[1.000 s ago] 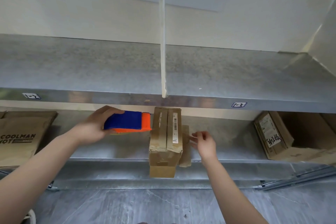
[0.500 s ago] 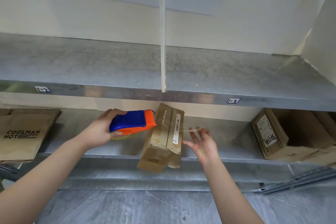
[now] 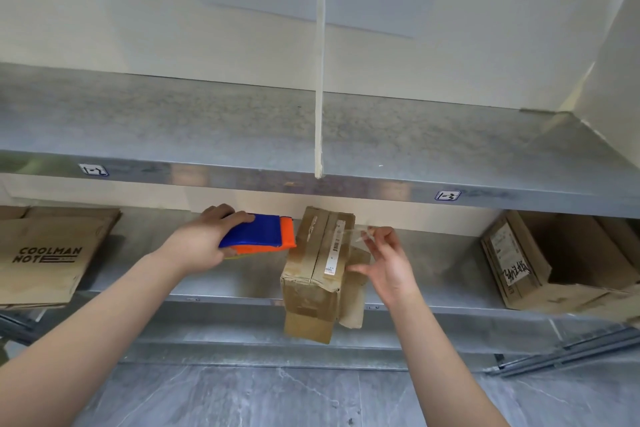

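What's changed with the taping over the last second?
The right hand opened from its pinch beside the small brown cardboard box; its spread fingers now touch the clear tape strip near the box top. The box tilted, then swung back nearly upright. The left hand kept its grip on the blue-and-orange tape dispenser beside the box.

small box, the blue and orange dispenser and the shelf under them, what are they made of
The small box: brown corrugated cardboard, matte and creased, with folded flaps; shinier strips look like clear tape.
The tape dispenser: probably moulded plastic, smooth, solid blue and orange.
The shelf: grey sheet metal, likely galvanised, given its dull surface and reflective front edge.
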